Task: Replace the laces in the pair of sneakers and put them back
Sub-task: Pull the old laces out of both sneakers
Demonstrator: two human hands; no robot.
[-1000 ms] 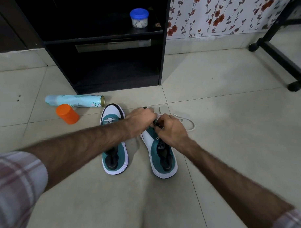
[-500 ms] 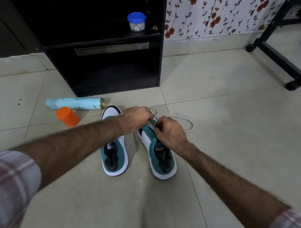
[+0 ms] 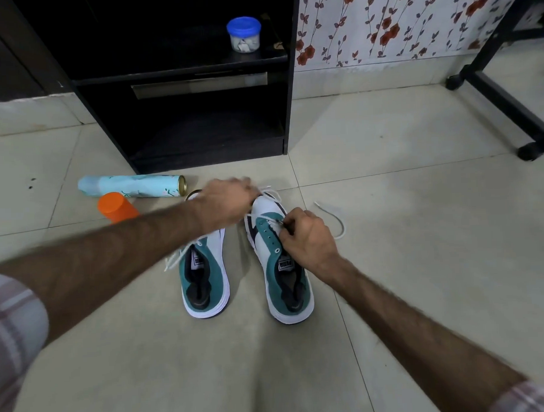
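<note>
Head view shows us two teal and white sneakers side by side on the tiled floor (image 3: 421, 293), toes pointing away from us toward the black cabinet (image 3: 179, 70), so each shoe's long axis runs straight out from our body. Our right hand (image 3: 307, 240) sits on the right sneaker (image 3: 282, 261), fingers curled and pinching the white lace (image 3: 339, 225) at the upper eyelets; the lace's free end loops on the floor just to the right. Our left hand (image 3: 226, 204) reaches across over the toe of that same shoe, blurred, and we cannot tell whether it grips lace. The left sneaker (image 3: 205, 279) lies under our left forearm. We judge the right hand nearer the next eyelet, with threading proceeding heelward, toward us.
</note>
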